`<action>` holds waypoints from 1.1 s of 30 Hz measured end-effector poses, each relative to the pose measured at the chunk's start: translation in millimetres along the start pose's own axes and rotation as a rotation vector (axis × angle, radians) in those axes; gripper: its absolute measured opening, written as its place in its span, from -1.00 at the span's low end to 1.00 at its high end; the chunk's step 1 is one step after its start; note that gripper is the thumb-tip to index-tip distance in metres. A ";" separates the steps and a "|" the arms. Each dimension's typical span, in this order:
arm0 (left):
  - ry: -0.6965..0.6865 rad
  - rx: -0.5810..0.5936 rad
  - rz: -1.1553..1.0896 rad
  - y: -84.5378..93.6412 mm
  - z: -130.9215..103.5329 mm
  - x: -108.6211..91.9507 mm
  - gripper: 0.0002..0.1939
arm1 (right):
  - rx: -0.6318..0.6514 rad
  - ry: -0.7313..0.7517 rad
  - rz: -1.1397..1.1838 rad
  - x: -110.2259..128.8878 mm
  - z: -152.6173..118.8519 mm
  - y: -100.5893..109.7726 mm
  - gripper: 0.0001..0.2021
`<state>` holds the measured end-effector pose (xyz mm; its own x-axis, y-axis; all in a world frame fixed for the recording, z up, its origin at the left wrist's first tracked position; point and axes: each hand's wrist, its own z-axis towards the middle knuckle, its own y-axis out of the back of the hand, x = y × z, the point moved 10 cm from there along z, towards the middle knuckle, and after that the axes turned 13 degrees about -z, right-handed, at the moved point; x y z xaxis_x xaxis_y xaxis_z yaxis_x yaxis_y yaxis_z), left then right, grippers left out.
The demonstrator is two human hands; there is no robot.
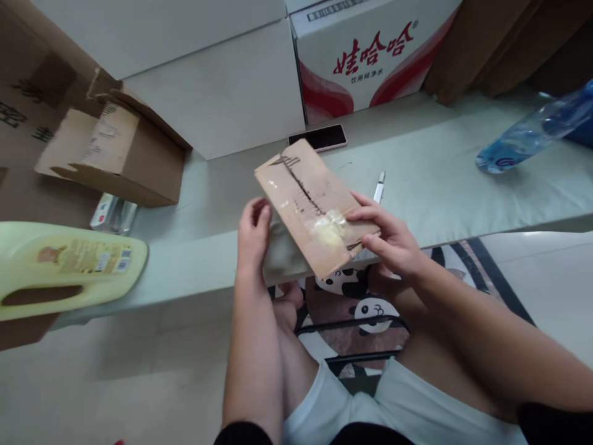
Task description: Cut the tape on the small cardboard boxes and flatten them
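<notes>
Head view, both hands on one small box:
- Small cardboard box (315,207), flat and taped, held tilted above the near edge of the pale green table (445,185); clear tape patch and a dark scrawl on its top face.
- Left hand (254,238): fingers curled up against the box's left side, thumb and fingertips (259,210) touching the cardboard edge. Closed on the box, not spread.
- Right hand (393,241): fingers lie flat across the box's right corner, thumb underneath, pinching it. Fingertips reach to just beside the tape patch.
- Utility knife (380,186) lies on the table just beyond the right fingers, untouched.
- Black phone (319,137) lies face up past the box's far corner, apart from both hands.
- Open brown carton (115,154) sits far left of the left fingers, flaps up.
- Yellow detergent jug (65,266) lies on its side well left of the left hand, at the table's edge.
- White and red printed carton (365,55) stands behind the phone.
- Blue water bottle (532,133) lies on its side far right of the right fingers.
- Panda-print rug (365,296) shows below the hands, between the knees.
</notes>
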<state>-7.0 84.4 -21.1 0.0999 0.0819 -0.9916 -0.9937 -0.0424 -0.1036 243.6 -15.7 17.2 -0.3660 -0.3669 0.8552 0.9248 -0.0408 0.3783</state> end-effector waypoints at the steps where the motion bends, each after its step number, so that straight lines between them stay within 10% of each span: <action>1: -0.152 -0.060 -0.039 7.2 1.0 -15.9 -0.60 | 0.053 0.022 0.017 3.3 -0.3 -6.4 -0.68; 5: -0.354 0.009 -0.042 2.4 -4.4 -43.0 -0.51 | 0.179 0.056 0.083 7.8 -1.6 -22.2 -0.62; 11: -0.297 0.029 -0.045 0.5 -7.1 -39.7 -0.71 | -0.136 -0.416 -0.527 -51.7 0.3 32.8 -0.61; 18: -0.292 0.016 -0.057 3.0 -2.6 -36.0 -0.68 | 0.299 -0.637 -1.021 -84.4 -8.1 25.7 -0.56; 25: -0.296 0.009 -0.054 3.8 -2.8 -34.9 -0.70 | -0.069 -0.433 -0.522 -52.6 2.5 39.4 -0.43; 33: -0.349 0.022 -0.025 0.0 -5.3 -36.6 -0.72 | -0.641 0.024 -0.106 44.4 -34.9 76.4 -0.90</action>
<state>-10.4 76.1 14.7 0.1051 0.4187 -0.9020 -0.9924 -0.0148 -0.1225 301.7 -67.5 71.7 -0.4633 -0.3505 0.8139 0.7650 -0.6218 0.1676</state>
